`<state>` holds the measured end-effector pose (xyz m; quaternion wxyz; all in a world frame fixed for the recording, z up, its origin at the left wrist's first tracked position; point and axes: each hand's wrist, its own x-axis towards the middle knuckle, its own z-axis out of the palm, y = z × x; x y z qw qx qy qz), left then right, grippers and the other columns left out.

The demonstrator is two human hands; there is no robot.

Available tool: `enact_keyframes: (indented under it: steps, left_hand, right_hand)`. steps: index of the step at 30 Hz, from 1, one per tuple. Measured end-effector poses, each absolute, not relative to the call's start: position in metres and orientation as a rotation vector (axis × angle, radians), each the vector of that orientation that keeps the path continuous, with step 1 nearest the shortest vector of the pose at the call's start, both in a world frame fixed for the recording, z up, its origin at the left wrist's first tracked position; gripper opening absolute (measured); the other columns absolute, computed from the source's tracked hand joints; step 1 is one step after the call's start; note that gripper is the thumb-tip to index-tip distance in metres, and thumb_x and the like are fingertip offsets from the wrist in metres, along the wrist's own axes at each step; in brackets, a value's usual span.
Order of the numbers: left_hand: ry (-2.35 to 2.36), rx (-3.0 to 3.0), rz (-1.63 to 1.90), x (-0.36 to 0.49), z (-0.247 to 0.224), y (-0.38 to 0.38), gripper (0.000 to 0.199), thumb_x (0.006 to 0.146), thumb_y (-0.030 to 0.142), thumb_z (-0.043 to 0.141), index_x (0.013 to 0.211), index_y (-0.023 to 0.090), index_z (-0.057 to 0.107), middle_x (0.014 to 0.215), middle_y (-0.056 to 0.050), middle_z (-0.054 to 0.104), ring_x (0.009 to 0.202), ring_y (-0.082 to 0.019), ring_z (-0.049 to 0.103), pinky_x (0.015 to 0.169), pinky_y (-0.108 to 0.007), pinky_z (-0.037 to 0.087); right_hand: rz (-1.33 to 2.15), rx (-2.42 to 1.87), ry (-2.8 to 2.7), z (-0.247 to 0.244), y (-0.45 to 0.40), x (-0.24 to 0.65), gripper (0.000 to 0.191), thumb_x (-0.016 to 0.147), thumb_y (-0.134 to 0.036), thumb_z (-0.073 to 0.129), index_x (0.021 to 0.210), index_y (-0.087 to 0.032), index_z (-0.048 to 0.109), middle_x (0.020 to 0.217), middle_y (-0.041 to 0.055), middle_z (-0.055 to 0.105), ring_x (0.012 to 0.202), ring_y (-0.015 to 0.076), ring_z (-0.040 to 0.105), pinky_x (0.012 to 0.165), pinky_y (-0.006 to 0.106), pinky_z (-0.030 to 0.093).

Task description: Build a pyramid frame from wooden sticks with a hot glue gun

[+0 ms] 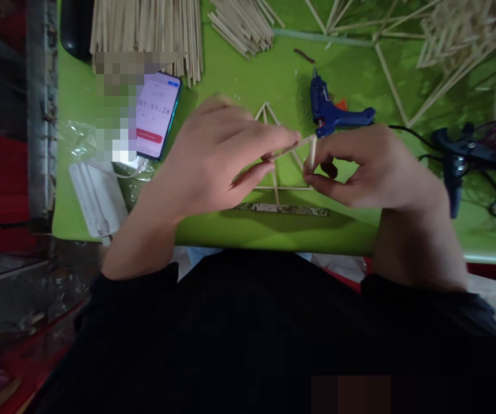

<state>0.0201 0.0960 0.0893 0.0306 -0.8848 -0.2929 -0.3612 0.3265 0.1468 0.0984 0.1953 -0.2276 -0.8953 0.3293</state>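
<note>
My left hand (217, 152) pinches one thin wooden stick (291, 149) between thumb and fingers. Its far end meets a second short wooden stick (314, 152), which my right hand (368, 167) grips between thumb and forefinger, so the two form a corner. Beneath them on the table lies a triangular stick frame (266, 106) with a stick running down its middle, partly hidden by my left hand. A flat, stained strip (282, 209) rests under the lower end of that middle stick. Just beyond my right hand lies a blue glue gun (338, 115).
Bundled sticks (146, 29) and a smaller pile (245, 26) lie at the back. A phone (157, 115) and a white power bank (97, 198) are on the left. Stick structures (454, 40) fill the back right; dark blue cutters (457, 155) and cables lie right on the green table (248, 233).
</note>
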Motion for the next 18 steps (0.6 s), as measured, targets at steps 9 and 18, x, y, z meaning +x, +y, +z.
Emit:
enact_keyframes:
  steps: [9, 18]
  left_hand:
    - [-0.934, -2.745, -1.137, 0.0216, 0.0908, 0.0937, 0.033, 0.106, 0.009, 0.077, 0.134, 0.024, 0.066, 0.095, 0.004, 0.081, 0.083, -0.017, 0.077, 0.084, -0.039, 0.058]
    - [-0.916, -2.734, -1.160, 0.0212, 0.0900, 0.0941, 0.035, 0.104, 0.008, 0.079, 0.135, 0.020, 0.068, 0.096, 0.003, 0.082, 0.083, -0.017, 0.077, 0.086, -0.040, 0.058]
  right_hand:
    - [0.932, -0.633, -2.534, 0.0992, 0.1462, 0.3263, 0.018, 0.098, -0.012, 0.078, 0.097, -0.026, 0.067, 0.080, -0.0053, 0.065, 0.069, 0.0123, 0.059, 0.069, 0.034, 0.044]
    - [0.935, -0.639, -2.538, 0.1010, 0.1464, 0.3266, 0.015, 0.102, -0.016, 0.077, 0.098, -0.026, 0.067, 0.084, -0.0032, 0.071, 0.073, 0.0134, 0.060, 0.070, 0.036, 0.044]
